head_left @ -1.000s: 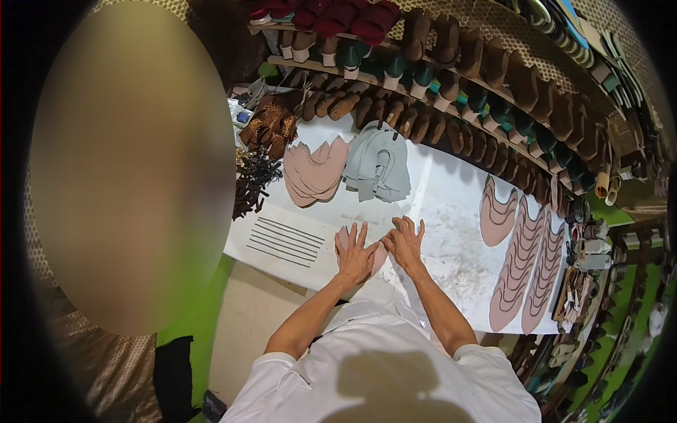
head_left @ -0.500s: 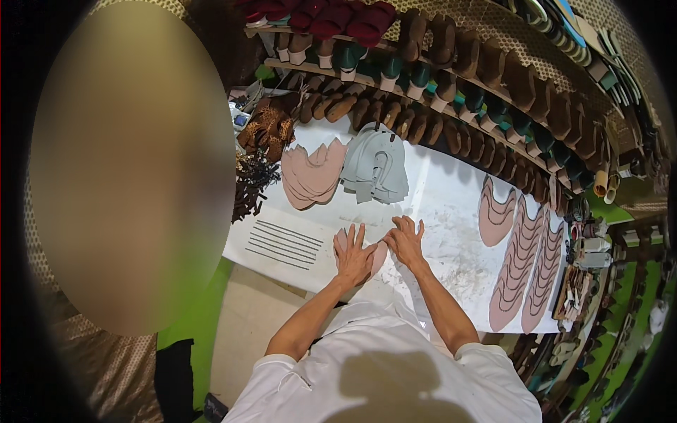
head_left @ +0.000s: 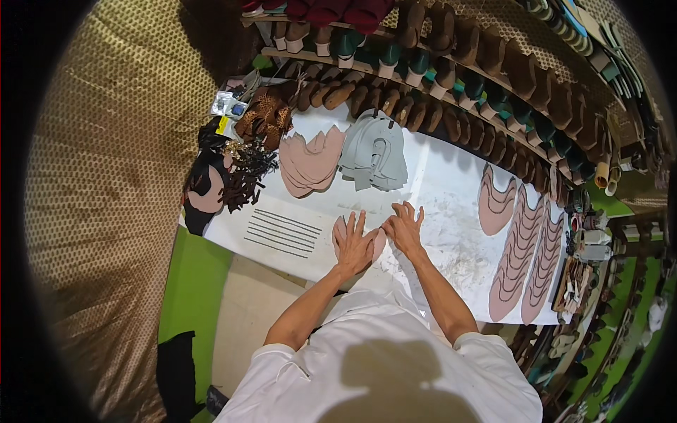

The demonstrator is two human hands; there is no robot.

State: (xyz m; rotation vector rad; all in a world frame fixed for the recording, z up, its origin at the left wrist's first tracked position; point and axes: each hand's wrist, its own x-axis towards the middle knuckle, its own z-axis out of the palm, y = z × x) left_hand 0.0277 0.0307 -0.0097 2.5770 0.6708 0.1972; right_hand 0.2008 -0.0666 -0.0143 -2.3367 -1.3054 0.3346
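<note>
A pink, curved shoe-upper piece (head_left: 379,245) lies on the white tabletop (head_left: 444,275) at the near edge, in front of me. My left hand (head_left: 355,244) rests flat over it with fingers spread, covering most of it. At the piece's right side is my right hand (head_left: 404,230), fingers apart and thumb toward the edge; whether a thin strip lies under its fingertips cannot be made out. Several thin dark strips (head_left: 283,233) are laid side by side left of my hands. Farther back sit a stack of pink pieces (head_left: 310,166) and a stack of pale grey pieces (head_left: 361,151).
On the right, pink pieces with dark-lined curved edges (head_left: 508,296) overlap in rows. Brown patterned material (head_left: 264,116) and a heap of dark scraps (head_left: 247,180) crowd the left end. Shoe racks (head_left: 458,99) line the back. A gold patterned curtain (head_left: 106,190) hangs at left.
The large blurred patch at left has gone, and the curtain and table's left end now show. The view has shifted slightly; both hands stay at the pink piece.
</note>
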